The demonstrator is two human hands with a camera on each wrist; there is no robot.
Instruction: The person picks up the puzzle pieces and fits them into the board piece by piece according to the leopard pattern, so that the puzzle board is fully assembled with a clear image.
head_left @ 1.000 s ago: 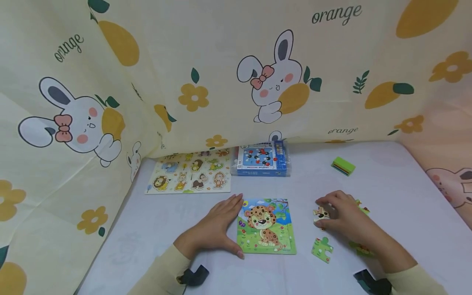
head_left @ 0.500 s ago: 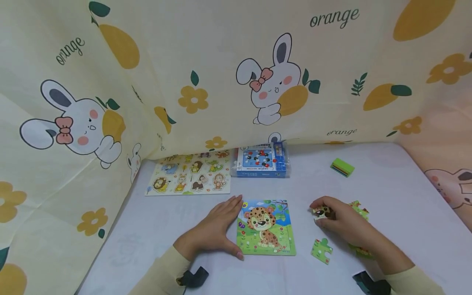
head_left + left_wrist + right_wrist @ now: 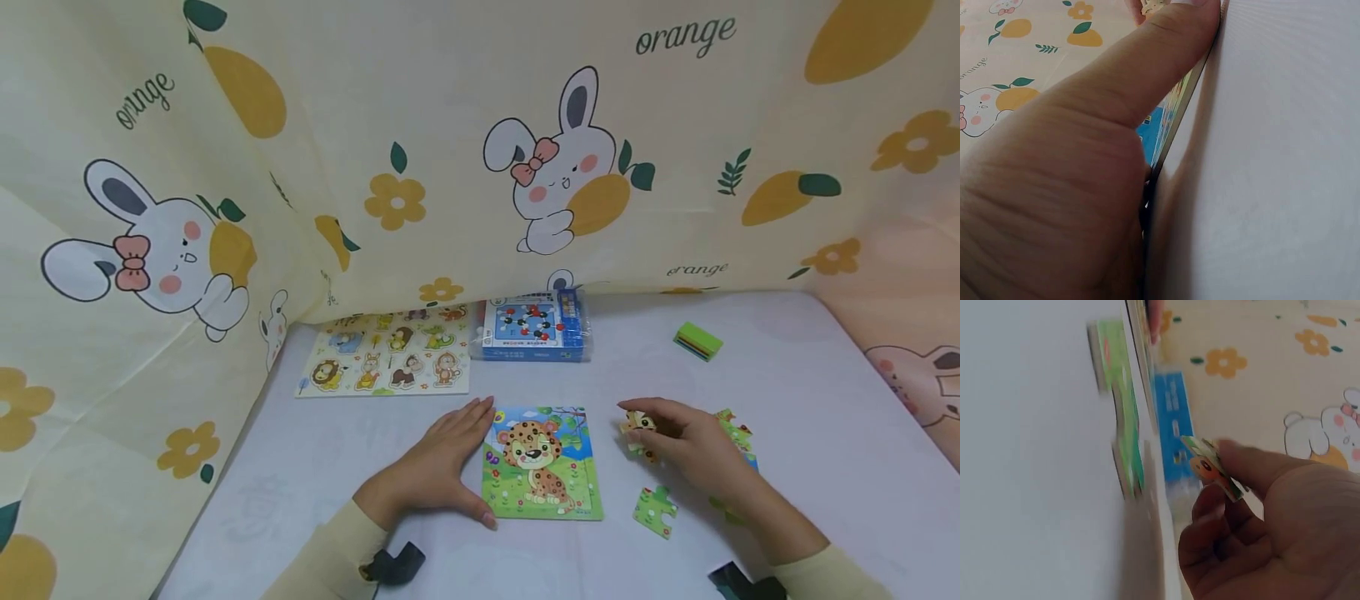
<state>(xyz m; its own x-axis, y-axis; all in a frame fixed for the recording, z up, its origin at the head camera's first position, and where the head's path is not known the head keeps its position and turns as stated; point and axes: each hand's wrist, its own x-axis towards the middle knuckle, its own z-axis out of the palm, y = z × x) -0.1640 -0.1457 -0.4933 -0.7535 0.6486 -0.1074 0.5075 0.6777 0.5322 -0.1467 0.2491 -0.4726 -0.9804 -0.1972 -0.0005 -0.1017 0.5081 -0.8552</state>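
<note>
My left hand (image 3: 431, 467) lies on the white table with straight fingers, thumb and fingertips right at the left edge of a leopard picture puzzle (image 3: 536, 467). In the left wrist view its thumb (image 3: 1141, 69) runs along that edge. Between thumb and fingers, my right hand (image 3: 697, 442) pinches a small jigsaw piece (image 3: 636, 427) with spotted print. The right wrist view shows this piece (image 3: 1210, 469) tilted and raised off the table. Below the right hand lies a green jigsaw piece (image 3: 655, 511). More jigsaw pieces (image 3: 733, 427) lie partly hidden behind the right forearm.
Behind the puzzle stand a blue box (image 3: 532, 329) in clear wrap and an animal picture board (image 3: 386, 358). A small green block (image 3: 697, 340) lies at the back right. A patterned curtain (image 3: 450, 167) hangs along the table's back and sides.
My right hand has moved left toward the puzzle with the jigsaw piece, which has turned and tilted in the fingers. The left hand has stayed in place.
</note>
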